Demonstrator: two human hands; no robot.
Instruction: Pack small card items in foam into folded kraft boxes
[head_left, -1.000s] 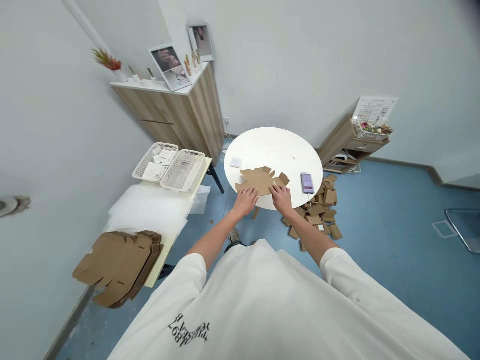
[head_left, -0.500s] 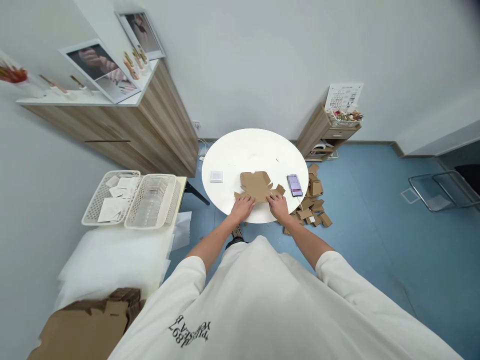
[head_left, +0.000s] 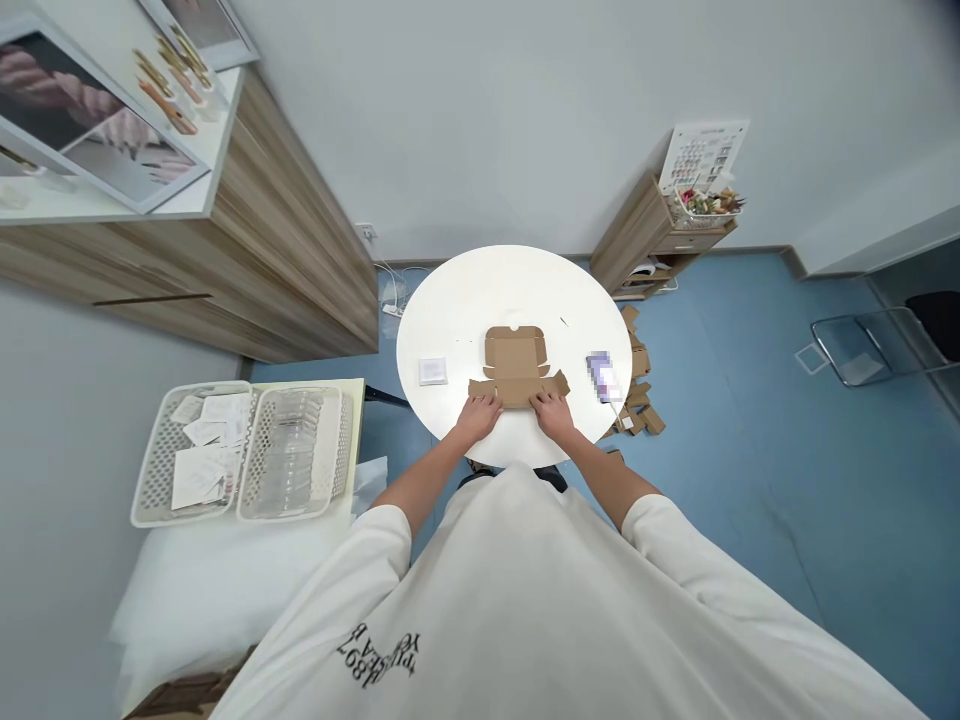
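On the white round table [head_left: 517, 275] lies a brown cardboard box blank [head_left: 516, 355], partly folded, with its slotted flaps spread at the far side and out to both sides. My left hand [head_left: 480, 414] grips the near edge at its left corner, fingers closed over the cardboard. At the right corner of that same edge, my right hand [head_left: 552, 412] holds on in a like way. The near panel between the hands is tilted up a little. The thumbs are mostly hidden.
A small white packet [head_left: 433, 371] lies left on the table, a phone [head_left: 602, 377] with a cable right. Folded cardboard boxes [head_left: 640, 395] are heaped on the floor. White baskets [head_left: 251, 440] hold cards and clear plastic pieces. A wooden cabinet [head_left: 300, 240] stands at left.
The near part of the box blank has been bent upward along its creases, and its side flaps now stick up beside my hands. The camera view has shifted; both hands stay at the near edge.
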